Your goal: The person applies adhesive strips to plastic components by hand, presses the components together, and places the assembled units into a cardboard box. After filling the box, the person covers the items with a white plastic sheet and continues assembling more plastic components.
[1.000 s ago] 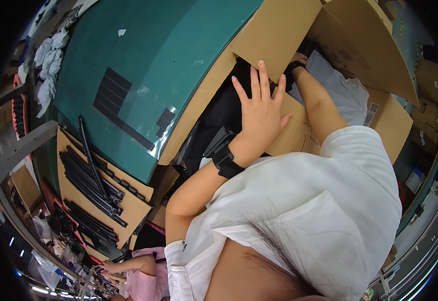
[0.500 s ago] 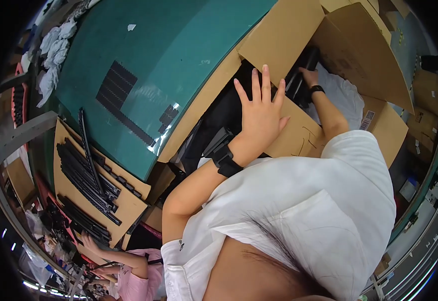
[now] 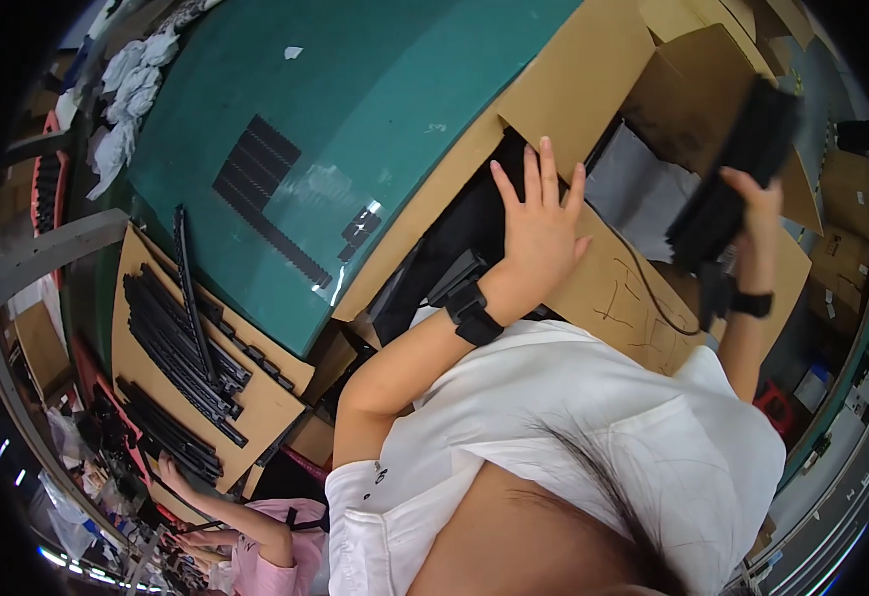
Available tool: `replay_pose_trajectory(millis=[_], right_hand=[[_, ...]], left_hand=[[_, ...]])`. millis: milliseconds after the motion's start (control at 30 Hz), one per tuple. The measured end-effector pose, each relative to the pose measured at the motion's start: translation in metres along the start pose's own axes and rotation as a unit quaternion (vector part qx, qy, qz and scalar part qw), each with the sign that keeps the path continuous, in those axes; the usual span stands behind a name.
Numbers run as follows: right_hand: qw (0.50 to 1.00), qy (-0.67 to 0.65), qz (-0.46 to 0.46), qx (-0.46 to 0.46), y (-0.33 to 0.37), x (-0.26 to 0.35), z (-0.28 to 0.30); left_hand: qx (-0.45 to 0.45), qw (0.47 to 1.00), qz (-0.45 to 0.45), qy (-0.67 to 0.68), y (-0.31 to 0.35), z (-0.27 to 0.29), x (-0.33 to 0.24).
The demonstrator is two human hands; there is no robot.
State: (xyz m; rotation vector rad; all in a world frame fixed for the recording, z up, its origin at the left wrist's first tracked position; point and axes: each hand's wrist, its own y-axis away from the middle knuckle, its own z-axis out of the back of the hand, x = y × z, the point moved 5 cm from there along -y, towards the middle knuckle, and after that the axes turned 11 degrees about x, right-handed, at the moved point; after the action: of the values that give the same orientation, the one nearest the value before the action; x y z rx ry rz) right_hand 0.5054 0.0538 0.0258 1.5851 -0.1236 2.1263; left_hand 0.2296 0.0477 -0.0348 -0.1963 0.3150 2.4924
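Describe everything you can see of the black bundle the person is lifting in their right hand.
The black bundle looks like a stack of long, flat, ribbed strips, matte like plastic. It is raised, tilted, above the open cardboard box. The right hand clasps it near the middle; only that hand touches it. The left hand rests flat on the box flap.

A black bundle of parts [image 3: 737,174] is held over a plain brown cardboard box [image 3: 613,288], which is scribbled with dark pen lines. Black wrist bands [image 3: 474,313] are worn with a white shirt [image 3: 593,437]. The table [image 3: 375,89] is covered in teal green, with black ridged strips [image 3: 255,179] laid in rows. Pink [image 3: 275,561] is worn by a co-worker nearby.
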Motion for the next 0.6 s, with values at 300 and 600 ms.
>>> replay_pose_trajectory(millis=[300, 600], right_hand=[[0.92, -0.013, 0.219, 0.324, -0.157, 0.193, -0.123], [0.89, 0.236, 0.138, 0.366, -0.157, 0.172, -0.36]], left_hand=[[0.04, 0.999, -0.016, 0.002, -0.007, -0.004, -0.007], [0.033, 0.999, 0.0, -0.003, -0.003, -0.005, -0.002]])
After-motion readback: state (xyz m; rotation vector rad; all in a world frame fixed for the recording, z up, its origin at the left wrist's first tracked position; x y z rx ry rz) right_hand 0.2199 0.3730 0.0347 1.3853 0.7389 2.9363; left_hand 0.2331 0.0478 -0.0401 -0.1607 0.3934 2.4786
